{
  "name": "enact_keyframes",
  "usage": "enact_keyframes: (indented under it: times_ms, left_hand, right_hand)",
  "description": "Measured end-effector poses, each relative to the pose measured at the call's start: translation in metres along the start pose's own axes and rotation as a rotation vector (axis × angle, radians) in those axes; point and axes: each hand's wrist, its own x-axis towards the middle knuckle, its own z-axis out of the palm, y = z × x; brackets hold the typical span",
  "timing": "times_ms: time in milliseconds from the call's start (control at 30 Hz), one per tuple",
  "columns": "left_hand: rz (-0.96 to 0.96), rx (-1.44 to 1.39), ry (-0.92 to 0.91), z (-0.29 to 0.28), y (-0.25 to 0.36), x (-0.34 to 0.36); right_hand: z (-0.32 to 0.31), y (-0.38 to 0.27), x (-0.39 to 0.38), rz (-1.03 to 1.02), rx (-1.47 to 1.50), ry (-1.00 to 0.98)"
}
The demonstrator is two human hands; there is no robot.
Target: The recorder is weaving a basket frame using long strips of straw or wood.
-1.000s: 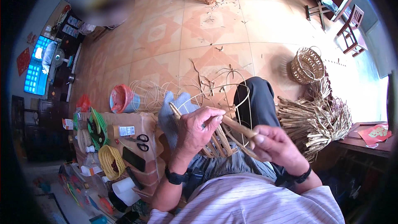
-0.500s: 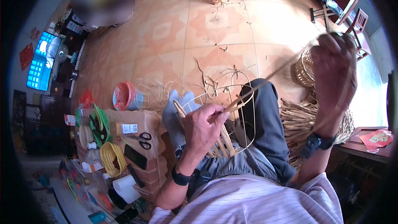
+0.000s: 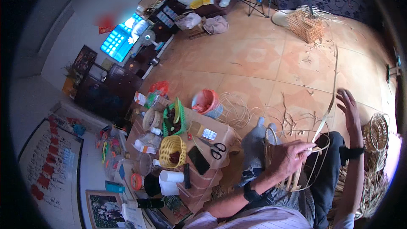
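A partly woven wicker basket frame (image 3: pixel 328 141) of thin pale hoops and darker canes rests on my lap. My left hand (image 3: pixel 293 156) is closed at its rim, pinching the lower end of a long flat cane strip (image 3: pixel 326 116). From that pinch the strip rises up and to the right, free at its far tip. My right hand (image 3: pixel 350 109) is raised beside the strip's middle, with its fingers apart and nothing gripped. Part of the frame is hidden behind my left hand and wrist.
Left of me a cloth-covered table holds scissors (image 3: pixel 217 150), a black phone (image 3: pixel 198 160), a yellow basket (image 3: pixel 173 152) and a green basket (image 3: pixel 174 121). Beyond it stands a red bucket (image 3: pixel 206 101) near loose coiled cane (image 3: pixel 232 109). A finished-looking wicker basket (image 3: pixel 375 133) stands at right.
The view has swung left. My right hand has let go of the strip, its fingers opening, and the strip now points upward instead of being pulled tight to the right. My left hand keeps its hold.
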Motion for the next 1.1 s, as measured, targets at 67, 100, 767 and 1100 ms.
enact_keyframes:
  times_ms: [67,100,767,1100]
  left_hand:
    - [0.094,0.026,0.089,0.004,-0.006,-0.001]
    - [0.092,0.045,0.068,-0.001,-0.006,-0.003]
    - [-0.030,0.263,-0.241,-0.006,0.000,0.012]
    - [0.072,0.113,-0.101,-0.003,-0.007,0.009]
  right_hand:
    - [-0.008,0.006,-0.014,-0.012,-0.049,0.100]
    - [-0.018,0.009,-0.021,-0.052,-0.139,0.082]
    - [0.125,-0.032,-0.216,-0.379,-0.951,-0.001]
    - [0.107,-0.013,-0.254,-0.406,-1.031,-0.250]
